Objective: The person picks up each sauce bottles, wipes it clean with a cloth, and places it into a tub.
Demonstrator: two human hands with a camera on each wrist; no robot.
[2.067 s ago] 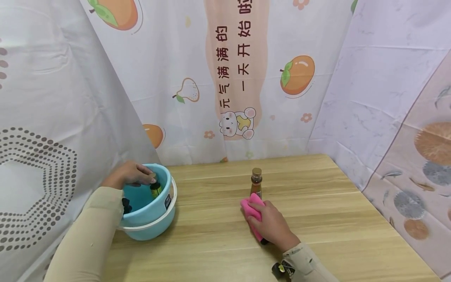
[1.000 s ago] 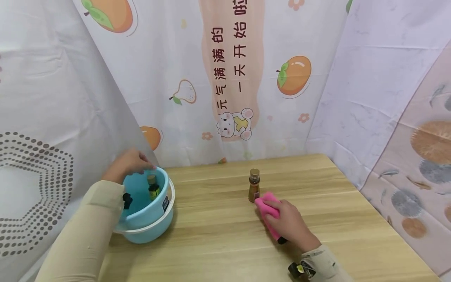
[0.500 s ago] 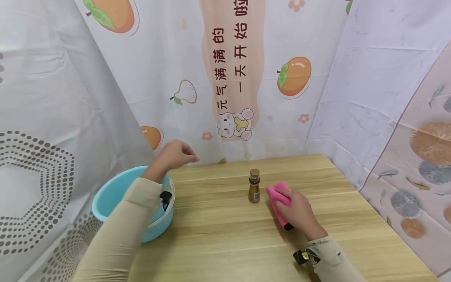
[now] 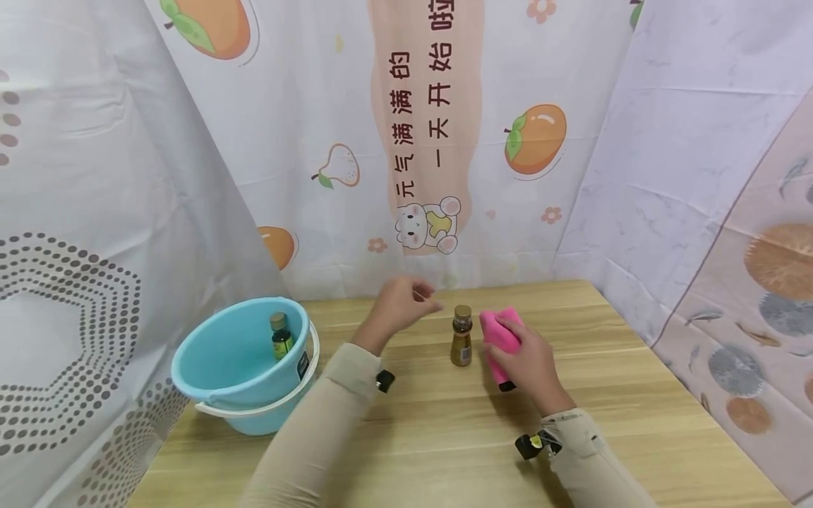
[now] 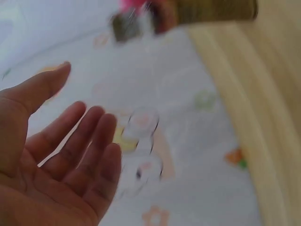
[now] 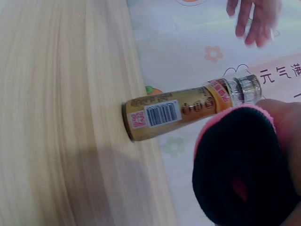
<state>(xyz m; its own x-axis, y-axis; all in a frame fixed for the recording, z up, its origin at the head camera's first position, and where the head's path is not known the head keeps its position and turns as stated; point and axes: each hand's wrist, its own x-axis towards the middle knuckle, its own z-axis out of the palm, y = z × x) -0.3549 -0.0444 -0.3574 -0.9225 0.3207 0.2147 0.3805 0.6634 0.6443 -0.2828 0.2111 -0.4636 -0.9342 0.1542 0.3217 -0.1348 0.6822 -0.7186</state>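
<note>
A brown glass bottle (image 4: 461, 344) with a gold cap stands upright on the table; its barcode label (image 6: 162, 113) shows in the right wrist view. Just left of its cap, my left hand (image 4: 401, 306) is in the air with nothing in it, fingers loosely bent and thumb apart. To the bottle's right, my right hand (image 4: 530, 360) grips a rolled pink cloth (image 4: 498, 339) with a black end (image 6: 240, 169). A second, dark bottle (image 4: 281, 339) with a yellow-green label stands inside the light blue bucket (image 4: 209, 360).
The bucket has a white handle (image 4: 267, 406) hanging along its front and stands at the table's left side. A printed curtain (image 4: 336, 233) hangs behind the wooden table (image 4: 406, 423), with more cloth walls on the left and right.
My left hand has let go of the dark bottle in the bucket and moved right to the gold-capped bottle. My right hand, still gripping the pink cloth, has moved right and away from me.
</note>
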